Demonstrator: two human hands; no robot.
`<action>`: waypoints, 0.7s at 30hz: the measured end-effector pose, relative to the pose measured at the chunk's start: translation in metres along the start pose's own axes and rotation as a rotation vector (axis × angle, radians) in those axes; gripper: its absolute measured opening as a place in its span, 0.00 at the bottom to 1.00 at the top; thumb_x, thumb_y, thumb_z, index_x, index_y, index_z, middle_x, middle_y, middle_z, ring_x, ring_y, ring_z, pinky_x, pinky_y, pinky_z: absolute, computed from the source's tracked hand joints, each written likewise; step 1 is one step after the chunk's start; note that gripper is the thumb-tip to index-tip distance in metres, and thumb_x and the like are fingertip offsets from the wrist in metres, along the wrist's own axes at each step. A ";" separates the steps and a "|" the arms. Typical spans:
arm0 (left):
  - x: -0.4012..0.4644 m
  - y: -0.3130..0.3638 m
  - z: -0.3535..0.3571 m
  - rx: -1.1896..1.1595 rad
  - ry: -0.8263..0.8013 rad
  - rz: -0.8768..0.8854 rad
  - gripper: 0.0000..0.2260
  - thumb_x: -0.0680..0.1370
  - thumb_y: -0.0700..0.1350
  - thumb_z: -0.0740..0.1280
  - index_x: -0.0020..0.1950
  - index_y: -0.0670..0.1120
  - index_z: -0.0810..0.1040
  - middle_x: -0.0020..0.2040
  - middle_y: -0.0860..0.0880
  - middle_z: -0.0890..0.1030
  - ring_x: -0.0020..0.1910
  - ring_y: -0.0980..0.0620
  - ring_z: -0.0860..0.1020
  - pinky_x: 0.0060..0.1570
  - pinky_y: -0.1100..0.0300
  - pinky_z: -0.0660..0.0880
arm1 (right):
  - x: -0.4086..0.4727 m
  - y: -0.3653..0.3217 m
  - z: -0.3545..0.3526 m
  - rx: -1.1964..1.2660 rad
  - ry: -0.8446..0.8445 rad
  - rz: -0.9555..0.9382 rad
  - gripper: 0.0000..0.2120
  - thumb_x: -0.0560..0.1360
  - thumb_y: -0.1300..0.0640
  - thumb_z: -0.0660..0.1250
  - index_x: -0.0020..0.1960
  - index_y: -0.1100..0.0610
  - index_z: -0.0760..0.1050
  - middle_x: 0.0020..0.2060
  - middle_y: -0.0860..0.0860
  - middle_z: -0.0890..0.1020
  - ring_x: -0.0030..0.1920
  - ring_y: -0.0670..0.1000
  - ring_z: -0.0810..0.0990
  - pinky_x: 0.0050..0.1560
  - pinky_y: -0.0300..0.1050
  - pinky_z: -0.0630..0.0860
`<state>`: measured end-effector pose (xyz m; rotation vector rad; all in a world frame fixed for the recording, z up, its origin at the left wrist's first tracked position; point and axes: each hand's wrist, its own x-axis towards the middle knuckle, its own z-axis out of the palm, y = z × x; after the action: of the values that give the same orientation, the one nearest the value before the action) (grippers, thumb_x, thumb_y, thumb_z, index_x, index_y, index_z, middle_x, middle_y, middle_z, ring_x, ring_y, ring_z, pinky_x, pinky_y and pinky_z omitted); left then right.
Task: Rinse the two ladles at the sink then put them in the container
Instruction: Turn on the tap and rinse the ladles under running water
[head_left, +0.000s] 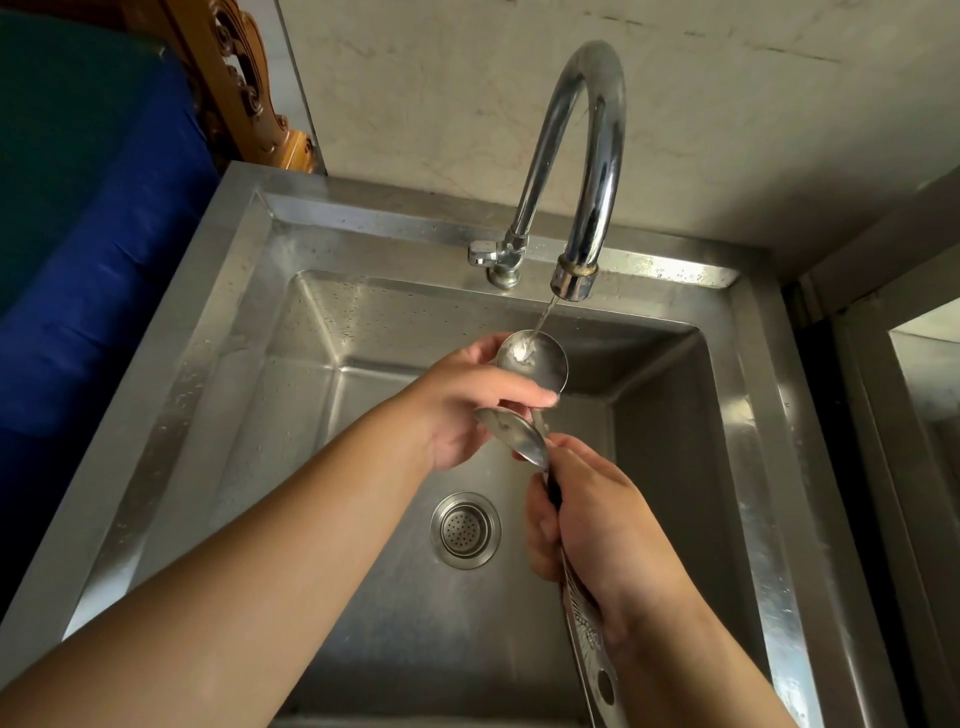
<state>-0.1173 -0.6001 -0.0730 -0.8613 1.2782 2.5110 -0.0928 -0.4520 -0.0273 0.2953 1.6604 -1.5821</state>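
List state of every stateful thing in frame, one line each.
Tap: running, thin stream.
Upper ladle: bowl under the stream.
Lower ladle: out of the stream.
Left hand: on the upper ladle's bowl.
Right hand: gripping the handles.
Sink: wet.
Drain: strainer in place.

Ladle handles mostly hidden inside right hand, ends cut off by bottom edge. Near bowl partly covered by left hand. Sink front rim out of frame.
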 end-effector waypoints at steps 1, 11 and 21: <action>0.002 -0.001 0.002 0.028 0.029 0.002 0.21 0.68 0.25 0.74 0.54 0.44 0.78 0.31 0.48 0.83 0.26 0.53 0.79 0.25 0.65 0.74 | -0.001 0.000 0.002 0.000 -0.005 0.003 0.12 0.82 0.59 0.55 0.45 0.60 0.74 0.20 0.52 0.65 0.18 0.48 0.59 0.20 0.36 0.57; 0.010 0.009 0.013 0.096 0.289 0.171 0.06 0.72 0.48 0.77 0.41 0.46 0.85 0.35 0.49 0.84 0.26 0.53 0.79 0.25 0.64 0.74 | -0.006 -0.011 0.003 -0.009 -0.008 -0.051 0.13 0.82 0.58 0.56 0.48 0.65 0.74 0.22 0.53 0.66 0.20 0.48 0.59 0.20 0.38 0.57; 0.003 0.032 -0.005 0.162 0.165 0.226 0.17 0.77 0.34 0.55 0.57 0.40 0.82 0.52 0.40 0.83 0.47 0.45 0.81 0.48 0.54 0.81 | -0.002 -0.015 -0.004 0.011 -0.023 -0.055 0.14 0.82 0.57 0.56 0.51 0.68 0.72 0.21 0.53 0.67 0.19 0.48 0.60 0.20 0.39 0.59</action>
<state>-0.1309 -0.6239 -0.0550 -0.9510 1.6934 2.4982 -0.1032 -0.4511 -0.0154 0.2374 1.6554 -1.6300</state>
